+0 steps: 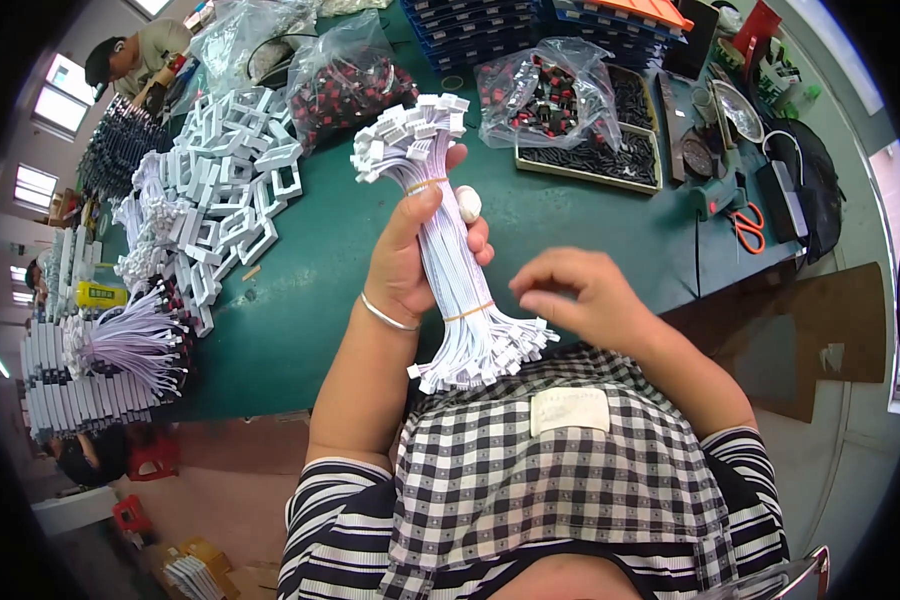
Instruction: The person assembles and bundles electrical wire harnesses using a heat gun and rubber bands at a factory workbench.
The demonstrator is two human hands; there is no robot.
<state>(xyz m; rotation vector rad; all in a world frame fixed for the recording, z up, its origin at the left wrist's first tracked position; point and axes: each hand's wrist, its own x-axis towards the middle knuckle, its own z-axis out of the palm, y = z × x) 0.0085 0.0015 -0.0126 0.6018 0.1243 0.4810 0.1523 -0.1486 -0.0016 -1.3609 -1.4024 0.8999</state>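
Note:
My left hand (407, 245) is closed around a thick bundle of white cables (455, 258), holding it upright above the near edge of the green table. White plug connectors bunch at both ends of the bundle. One tan rubber band (427, 186) circles it near the top, another (467, 312) near the bottom. A finger of this hand wears a white cover (468, 204). Just right of the bundle's lower half, my right hand (580, 296) hovers apart from it, slightly blurred, fingers curved and thumb apart, with nothing visible in it.
White rectangular frames (232, 200) are heaped on the left, beside more cable bundles (135, 340). Clear bags of red and black parts (345, 92) lie at the back. A box of black pieces (610, 160), orange-handled scissors (748, 228) and a green tool (715, 195) are on the right.

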